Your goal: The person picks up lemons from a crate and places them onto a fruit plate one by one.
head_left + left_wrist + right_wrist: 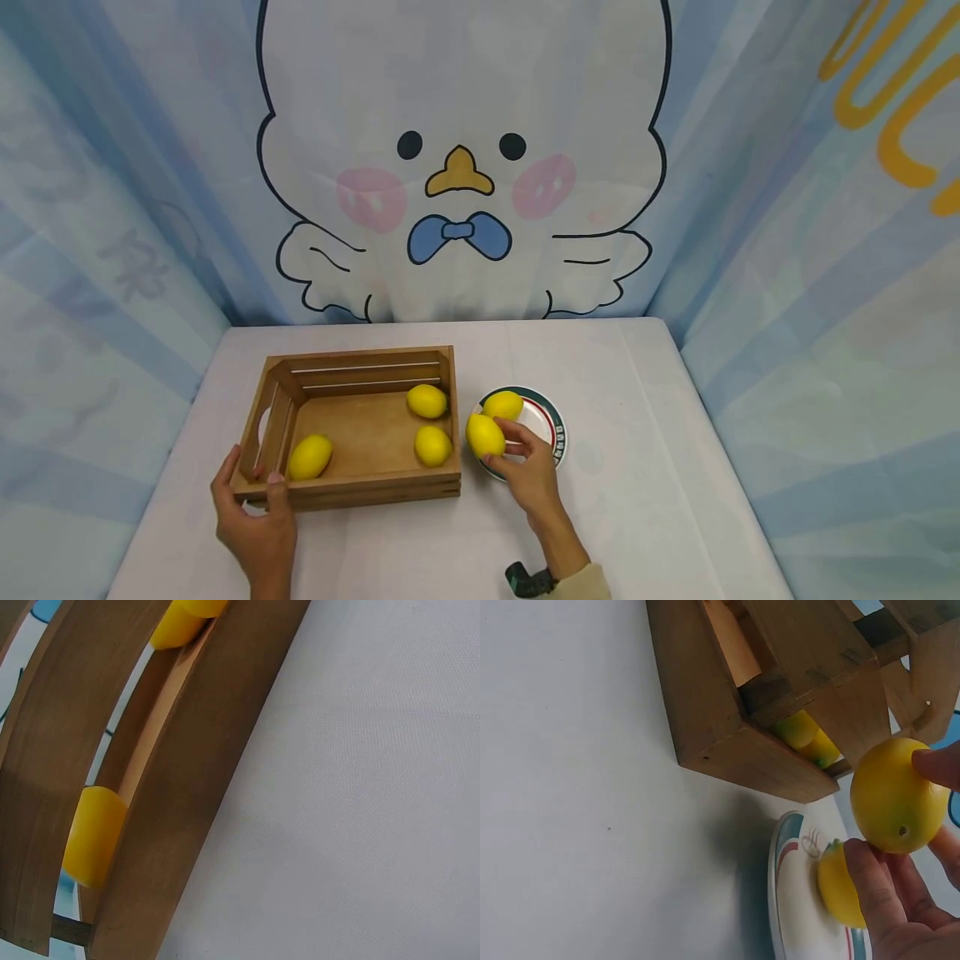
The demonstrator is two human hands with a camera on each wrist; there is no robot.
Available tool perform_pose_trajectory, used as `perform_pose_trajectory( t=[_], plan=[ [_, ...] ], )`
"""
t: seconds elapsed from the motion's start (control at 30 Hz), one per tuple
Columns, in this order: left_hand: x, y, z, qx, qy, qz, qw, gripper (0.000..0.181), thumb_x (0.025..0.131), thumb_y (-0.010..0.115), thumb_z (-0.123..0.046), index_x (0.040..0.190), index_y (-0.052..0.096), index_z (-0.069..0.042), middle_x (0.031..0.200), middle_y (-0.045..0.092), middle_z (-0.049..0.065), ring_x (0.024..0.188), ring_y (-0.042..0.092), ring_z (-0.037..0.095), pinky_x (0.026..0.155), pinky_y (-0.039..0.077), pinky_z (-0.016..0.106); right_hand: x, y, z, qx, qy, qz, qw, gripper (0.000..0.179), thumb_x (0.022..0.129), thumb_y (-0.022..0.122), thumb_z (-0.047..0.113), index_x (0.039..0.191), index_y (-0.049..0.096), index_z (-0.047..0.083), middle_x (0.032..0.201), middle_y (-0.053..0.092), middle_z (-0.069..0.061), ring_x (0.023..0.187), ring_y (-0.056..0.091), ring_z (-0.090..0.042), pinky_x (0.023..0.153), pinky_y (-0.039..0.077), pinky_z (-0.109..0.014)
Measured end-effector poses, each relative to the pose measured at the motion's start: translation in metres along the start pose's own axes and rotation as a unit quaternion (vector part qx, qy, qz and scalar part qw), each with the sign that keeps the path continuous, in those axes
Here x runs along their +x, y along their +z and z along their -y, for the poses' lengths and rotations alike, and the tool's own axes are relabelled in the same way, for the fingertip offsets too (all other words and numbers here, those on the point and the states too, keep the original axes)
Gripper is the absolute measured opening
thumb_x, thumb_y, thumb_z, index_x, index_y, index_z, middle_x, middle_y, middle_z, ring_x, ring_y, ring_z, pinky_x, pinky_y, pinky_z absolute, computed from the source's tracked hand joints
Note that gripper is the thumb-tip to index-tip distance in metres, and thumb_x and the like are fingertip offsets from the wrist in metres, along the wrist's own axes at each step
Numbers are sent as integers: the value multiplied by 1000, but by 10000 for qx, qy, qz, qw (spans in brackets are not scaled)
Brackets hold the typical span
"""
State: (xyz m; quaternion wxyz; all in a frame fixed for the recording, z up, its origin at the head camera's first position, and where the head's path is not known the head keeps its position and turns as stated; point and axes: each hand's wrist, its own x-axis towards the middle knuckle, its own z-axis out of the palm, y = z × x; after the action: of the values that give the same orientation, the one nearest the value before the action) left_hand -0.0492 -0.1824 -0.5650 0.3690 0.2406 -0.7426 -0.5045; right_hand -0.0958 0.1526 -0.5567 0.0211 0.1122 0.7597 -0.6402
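Observation:
Between thumb and fingers my right hand (528,471) pinches a lemon (485,437), held above the left part of a round plate (556,417) with a dark green rim. In the right wrist view this lemon (896,796) is raised off the plate (786,900). Another lemon (503,405) lies on the plate. My left hand (258,529) grips the near left corner of a slatted wooden crate (367,492), thumb over its front edge. Inside the crate lie a lemon (311,457) at the left and two lemons at the right, one (427,401) behind the other (433,446).
A white cloth (637,500) covers the table, with the crate on its left and the plate close to the crate's right side. Behind the table hangs a curtain (457,92) printed with a cartoon bird; light blue curtains (825,333) flank it.

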Motion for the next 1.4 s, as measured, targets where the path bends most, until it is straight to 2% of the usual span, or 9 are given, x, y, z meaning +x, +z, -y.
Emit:
perform_pose_trajectory(
  t=[0.27, 0.6, 0.77, 1.03, 1.4],
  plan=[
    [0, -1, 0, -57, 31, -13, 10000, 64, 93, 67, -2, 154, 56, -21, 154, 59, 3, 111, 58, 4, 110, 39, 18, 0, 1, -6, -135, 68, -10, 9999, 54, 83, 88, 10, 134, 74, 22, 128, 69, -8, 104, 61, -24, 82, 56, -20],
    [1, 0, 2, -66, 111, -30, 9999, 64, 92, 68, -1, 153, 57, -18, 154, 60, 5, 110, 58, 4, 109, 39, 17, -4, 4, -11, -191, 152, 126, 9996, 57, 83, 88, 9, 137, 72, 17, 133, 68, -11, 106, 63, -24, 82, 56, -19],
    [0, 0, 1, -100, 168, -51, 9998, 64, 92, 67, -2, 153, 57, -18, 153, 61, 6, 109, 58, 3, 108, 39, 17, -4, 5, -16, -223, 197, 159, 9994, 56, 84, 88, 9, 136, 72, 19, 132, 69, -10, 105, 64, -23, 85, 58, -21],
    [-1, -2, -2, -81, 192, -50, 9998, 64, 93, 68, -5, 153, 57, -23, 153, 61, 4, 109, 57, 2, 109, 40, 17, -6, 7, -19, -245, 239, 204, 9992, 55, 85, 87, 8, 137, 71, 19, 134, 68, -10, 104, 66, -22, 86, 61, -25],
    [-1, -1, -4, -94, 138, -22, 9999, 64, 93, 67, -5, 154, 56, -24, 155, 60, 3, 110, 57, 4, 110, 39, 19, -8, 10, -21, -396, 211, 192, 9988, 53, 85, 86, 7, 135, 72, 17, 129, 68, -10, 102, 67, -21, 88, 61, -24]
  ],
)
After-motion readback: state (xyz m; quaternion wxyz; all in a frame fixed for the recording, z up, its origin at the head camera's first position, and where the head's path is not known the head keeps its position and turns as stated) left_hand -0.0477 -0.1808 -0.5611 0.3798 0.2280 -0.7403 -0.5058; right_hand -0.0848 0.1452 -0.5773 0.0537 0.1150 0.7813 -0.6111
